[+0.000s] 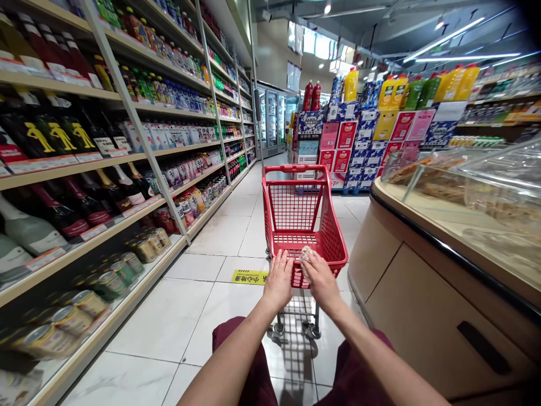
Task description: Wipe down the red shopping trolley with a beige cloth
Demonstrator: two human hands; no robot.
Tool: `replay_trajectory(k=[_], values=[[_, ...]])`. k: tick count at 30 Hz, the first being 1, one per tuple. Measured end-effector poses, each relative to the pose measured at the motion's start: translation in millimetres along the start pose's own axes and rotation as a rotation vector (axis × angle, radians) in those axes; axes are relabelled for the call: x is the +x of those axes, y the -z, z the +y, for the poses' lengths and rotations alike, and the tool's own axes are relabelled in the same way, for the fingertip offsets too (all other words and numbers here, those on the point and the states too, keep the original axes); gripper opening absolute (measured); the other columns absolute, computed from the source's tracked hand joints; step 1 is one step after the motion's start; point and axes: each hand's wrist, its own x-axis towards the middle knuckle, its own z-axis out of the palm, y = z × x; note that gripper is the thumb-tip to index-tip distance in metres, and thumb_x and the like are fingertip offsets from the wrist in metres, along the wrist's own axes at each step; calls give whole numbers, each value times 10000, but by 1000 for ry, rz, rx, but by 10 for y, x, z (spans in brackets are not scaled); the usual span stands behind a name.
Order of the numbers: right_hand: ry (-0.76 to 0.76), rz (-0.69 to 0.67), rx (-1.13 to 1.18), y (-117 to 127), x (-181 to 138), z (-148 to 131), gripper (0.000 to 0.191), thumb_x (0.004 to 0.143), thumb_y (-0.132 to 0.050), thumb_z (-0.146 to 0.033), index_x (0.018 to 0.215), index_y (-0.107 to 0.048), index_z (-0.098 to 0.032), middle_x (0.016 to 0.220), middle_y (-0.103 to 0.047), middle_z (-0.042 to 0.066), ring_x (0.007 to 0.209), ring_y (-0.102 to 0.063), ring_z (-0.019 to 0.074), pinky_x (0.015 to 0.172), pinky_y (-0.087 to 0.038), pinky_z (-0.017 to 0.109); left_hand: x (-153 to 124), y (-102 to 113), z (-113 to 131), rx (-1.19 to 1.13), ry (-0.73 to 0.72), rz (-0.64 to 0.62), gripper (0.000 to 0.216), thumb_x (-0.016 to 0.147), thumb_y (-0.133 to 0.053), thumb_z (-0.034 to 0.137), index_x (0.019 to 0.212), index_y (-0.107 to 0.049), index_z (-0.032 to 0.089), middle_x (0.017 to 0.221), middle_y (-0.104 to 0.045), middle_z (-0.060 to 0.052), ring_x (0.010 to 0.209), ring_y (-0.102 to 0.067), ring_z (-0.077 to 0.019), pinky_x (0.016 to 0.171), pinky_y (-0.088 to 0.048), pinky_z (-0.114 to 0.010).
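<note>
The left hand [279,277], right hand [320,279] and both forearms [239,352] are bare, and dark maroon cloth, probably loose trousers [349,375], covers the legs.

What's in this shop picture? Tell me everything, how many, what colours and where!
Shopping cart: one, red, middle
Crumpled cloth: one, pale, at the cart's near rim
Floor sign: one, yellow, left of the cart
Shelving: one long row, pale with grey posts, left side
Bottles: too many to count, many colours, on the shelving
Cans: many, gold and green, lower shelving
Cartons: many, mostly blue, red and pink, stacked ahead
Big bottles: many, mostly yellow, green and red, atop the cartons
Counter: one, beige, right
Floor tiles: many, white, below
Left hand: one, bare, on the cart's rim
Right hand: one, bare, holding the cloth
</note>
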Motion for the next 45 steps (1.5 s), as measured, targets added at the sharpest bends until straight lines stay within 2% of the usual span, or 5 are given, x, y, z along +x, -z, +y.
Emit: replay_trajectory(k=[22,26,32,37,45], values=[[-46,24,-21,-115,2,-190,405,805,-353,-75,1154,-533,-180,1284,-477,85,1269,-311,206,1001,-350,436,2,-78,-31,25,-70,89,664,636,-414,5,1291,-331,78,1421,-246,-144,1334,-85,-235,1079,-197,-463],[-164,53,-70,60,-64,38,430,791,-352,-82,1187,-497,-169,1295,-453,125,1263,-312,259,998,-299,520,-8,-61,-37,10,-77,83,683,625,-426,12,1297,-332,91,1418,-260,-131,1331,-115,-231,1078,-206,-454],[-243,-63,123,141,42,-75,729,651,-450,-86,1348,-250,-170,1360,-364,105,1262,-317,240,1037,-284,469,93,75,243,-108,8,148,587,718,-394,91,1301,-329,91,1379,-348,-114,1311,-211,-209,1086,-157,-469],[-403,-124,447,262,87,-73,736,742,-348,-137,1389,-3,-198,1383,-330,109,1218,-397,169,965,-388,376,347,-4,588,-179,-68,92,417,865,-311,304,1256,-388,179,1352,-400,-77,1270,-307,-195,1066,-148,-521],[-280,-203,52,329,-137,190,713,675,-359,-58,1355,-212,-218,1254,-493,86,1132,-472,218,918,-368,467,371,-31,235,-41,-97,210,253,803,-422,190,1014,-554,237,961,-652,-5,910,-582,-161,1073,-3,-535]])
